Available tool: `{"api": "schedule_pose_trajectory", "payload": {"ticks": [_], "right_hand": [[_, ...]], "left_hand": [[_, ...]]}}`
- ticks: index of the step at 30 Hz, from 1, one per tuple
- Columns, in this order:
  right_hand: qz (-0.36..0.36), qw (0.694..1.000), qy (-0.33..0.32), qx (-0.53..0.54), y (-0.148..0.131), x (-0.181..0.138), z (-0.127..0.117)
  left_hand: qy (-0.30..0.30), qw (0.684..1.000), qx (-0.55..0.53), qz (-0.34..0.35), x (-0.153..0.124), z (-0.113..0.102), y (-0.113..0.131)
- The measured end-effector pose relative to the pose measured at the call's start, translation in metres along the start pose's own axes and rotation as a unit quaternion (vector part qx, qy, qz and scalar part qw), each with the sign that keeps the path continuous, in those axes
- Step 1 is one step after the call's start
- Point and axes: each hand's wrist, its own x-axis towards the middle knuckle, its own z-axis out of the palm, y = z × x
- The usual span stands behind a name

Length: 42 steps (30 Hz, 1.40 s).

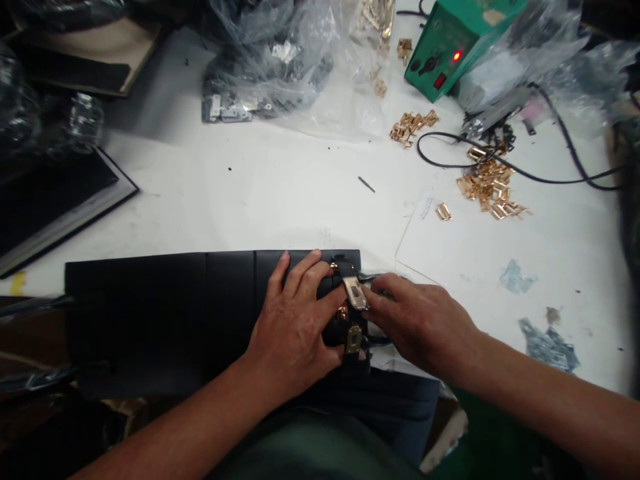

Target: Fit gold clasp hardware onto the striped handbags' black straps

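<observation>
A long black leather-like bag panel lies across the table's front edge, with plastic-wrapped strips at both ends. My left hand rests on its right part with fingers spread, pressing it. Its index finger and thumb lie beside two short black straps tipped with gold metal plates. At the panel's right end my right hand is closed, its fingertips at the upper gold plate. The lower gold plate lies near my left thumb. Small gold fittings show between the straps. My right fingertips are partly hidden.
Gold buckles lie in piles at the right, near a black cable. A green box with a lit red lamp stands behind them. Clear plastic bags of metal parts sit at the back. A black folder-like item is at left.
</observation>
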Motion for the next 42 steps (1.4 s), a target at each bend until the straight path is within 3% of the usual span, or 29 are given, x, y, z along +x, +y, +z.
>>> {"api": "schedule_pose_trajectory", "payload": {"ticks": [11, 15, 17, 20, 24, 26, 29, 34, 39, 42], "right_hand": [[0.021, 0.999, 0.025, 0.026, -0.004, -0.003, -0.006], [0.027, 0.996, 0.071, 0.051, -0.007, -0.018, -0.014], [0.058, 0.987, 0.135, 0.057, -0.003, -0.032, -0.015], [0.168, 0.956, 0.237, 0.029, 0.013, -0.053, -0.009], [0.268, 0.916, 0.298, -0.004, 0.032, -0.073, 0.007], [0.26, 0.898, 0.354, -0.001, 0.022, -0.076, 0.018], [0.228, 0.873, 0.43, 0.038, -0.024, -0.071, 0.035], [0.247, 0.883, 0.385, 0.103, -0.102, -0.048, 0.061], [0.218, 0.863, 0.427, 0.158, -0.115, -0.041, 0.072], [0.156, 0.828, 0.492, 0.219, -0.117, -0.046, 0.062]], "left_hand": [[0.016, 0.999, 0.033, 0.022, -0.004, -0.001, 0.003], [0.036, 0.997, 0.054, 0.033, -0.006, 0.0, 0.004], [0.046, 0.997, 0.055, 0.036, -0.008, 0.0, 0.004], [0.054, 0.997, 0.046, 0.043, -0.01, 0.0, 0.003], [0.103, 0.994, 0.016, 0.027, -0.005, -0.004, -0.001], [0.13, 0.991, 0.018, 0.007, 0.002, -0.007, -0.003], [0.084, 0.995, 0.055, 0.012, 0.014, -0.012, -0.004], [-0.005, 0.995, 0.094, 0.028, 0.027, -0.027, -0.007], [-0.047, 0.995, 0.074, 0.04, 0.029, -0.059, -0.011], [-0.048, 0.997, 0.006, 0.052, 0.021, -0.082, -0.005]]}}
